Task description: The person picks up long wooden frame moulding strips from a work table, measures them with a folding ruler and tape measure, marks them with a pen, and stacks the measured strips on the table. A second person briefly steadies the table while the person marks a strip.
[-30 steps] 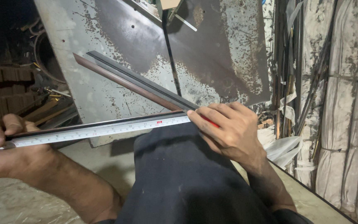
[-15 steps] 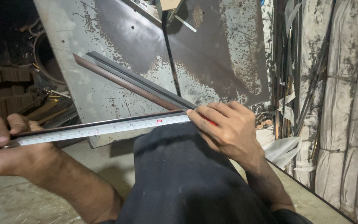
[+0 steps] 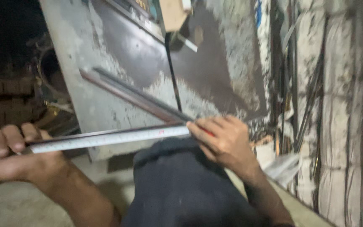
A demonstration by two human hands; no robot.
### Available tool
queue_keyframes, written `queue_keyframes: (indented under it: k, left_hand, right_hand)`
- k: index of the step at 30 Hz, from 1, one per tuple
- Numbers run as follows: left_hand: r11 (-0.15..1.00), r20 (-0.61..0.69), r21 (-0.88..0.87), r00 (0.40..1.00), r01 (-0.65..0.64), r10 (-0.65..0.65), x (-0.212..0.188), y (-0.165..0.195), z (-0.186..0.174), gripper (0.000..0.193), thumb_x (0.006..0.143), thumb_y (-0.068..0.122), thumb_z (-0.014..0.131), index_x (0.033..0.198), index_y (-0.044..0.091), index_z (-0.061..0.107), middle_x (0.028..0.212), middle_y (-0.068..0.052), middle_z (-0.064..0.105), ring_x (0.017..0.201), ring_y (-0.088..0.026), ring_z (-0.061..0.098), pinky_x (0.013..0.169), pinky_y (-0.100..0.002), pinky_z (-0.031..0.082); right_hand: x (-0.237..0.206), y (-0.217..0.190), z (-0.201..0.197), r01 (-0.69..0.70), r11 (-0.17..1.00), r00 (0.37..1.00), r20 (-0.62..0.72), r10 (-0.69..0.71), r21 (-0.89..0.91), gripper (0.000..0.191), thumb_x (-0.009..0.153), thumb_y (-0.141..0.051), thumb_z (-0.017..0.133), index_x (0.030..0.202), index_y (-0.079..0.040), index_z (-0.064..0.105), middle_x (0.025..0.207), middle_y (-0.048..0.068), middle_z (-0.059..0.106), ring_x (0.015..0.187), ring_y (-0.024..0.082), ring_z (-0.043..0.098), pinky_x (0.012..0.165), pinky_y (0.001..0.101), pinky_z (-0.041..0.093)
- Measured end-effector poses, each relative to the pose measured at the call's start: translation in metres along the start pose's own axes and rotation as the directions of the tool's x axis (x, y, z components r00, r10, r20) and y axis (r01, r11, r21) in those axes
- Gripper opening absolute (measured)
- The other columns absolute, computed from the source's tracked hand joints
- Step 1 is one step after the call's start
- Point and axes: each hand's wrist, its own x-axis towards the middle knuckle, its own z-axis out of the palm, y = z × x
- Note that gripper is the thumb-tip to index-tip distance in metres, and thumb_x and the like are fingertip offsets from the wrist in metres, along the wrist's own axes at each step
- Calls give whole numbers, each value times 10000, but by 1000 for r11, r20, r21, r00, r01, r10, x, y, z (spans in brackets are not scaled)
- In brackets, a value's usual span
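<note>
Two hands, left hand [image 3: 11, 143] and right hand [image 3: 223, 141], grip one tape measure [image 3: 106, 138] over one metal bar [image 3: 135, 94].

Open floor [image 3: 5, 210] at lower left — metal sheets [image 3: 118, 63] close ahead, cluttered wall [image 3: 349, 126] rightward.

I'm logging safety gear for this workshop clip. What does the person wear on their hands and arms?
Nothing shows on either: the left hand and right hand are bare, with no gloves, rings or watch visible. Both forearms are uncovered as far as the blurred picture shows; no sleeve is in view.
</note>
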Motion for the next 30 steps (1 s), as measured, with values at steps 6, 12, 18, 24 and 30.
queue_keyframes:
  k: [6, 12, 18, 24, 30]
  left_hand:
    - [983, -27, 171, 998, 59, -56, -46, -58, 62, 576, 1050, 706, 378, 749, 216, 331, 566, 39, 290, 413, -103, 322, 398, -281, 275]
    - [784, -58, 42, 785, 620, -617, -125, -127, 84, 701, 1028, 713, 287, 617, 151, 372, 507, -21, 374, 458, -190, 390, 457, -320, 343]
    - [854, -4, 222, 876, 470, -482, -75, -134, 54, 755, 1034, 762, 275, 623, 132, 349, 527, -51, 366, 483, -226, 409, 472, -345, 358]
    - [907, -64, 254, 942, 335, -330, -75, -161, 29, 559, 995, 588, 537, 904, 37, 510, 604, -63, 446, 514, -238, 462, 468, -371, 417]
    - [880, 35, 229, 899, 417, -436, -91, -184, -22, 480, 984, 483, 580, 938, 9, 521, 589, -96, 508, 500, -246, 531, 449, -404, 470]
  right_hand:
    - [26, -15, 5, 67, 988, 995, -78, -56, 138, 489, 874, -274, 813, 1287, -40, 697, 946, 34, 721, 787, 190, 717, 666, 345, 534]
    - [94, -34, 47, 199, 963, 978, -105, -182, 184, 507, 863, -148, 750, 1339, -22, 626, 1140, 115, 737, 1039, 249, 734, 819, 364, 584]
    - [145, 33, 69, 192, 868, 975, 12, -222, 459, 516, 819, -93, 756, 1318, -50, 633, 1039, 110, 723, 942, 304, 702, 835, 429, 565]
    - [351, 194, 214, -44, 999, 998, 54, 44, 7, 132, 813, -24, 601, 914, -6, 684, 894, 232, 693, 841, 445, 693, 694, 535, 551]
    - [462, 263, 339, -246, 953, 939, 200, 280, -179, 161, 858, -110, 638, 918, -79, 784, 999, 184, 746, 951, 355, 740, 746, 484, 600]
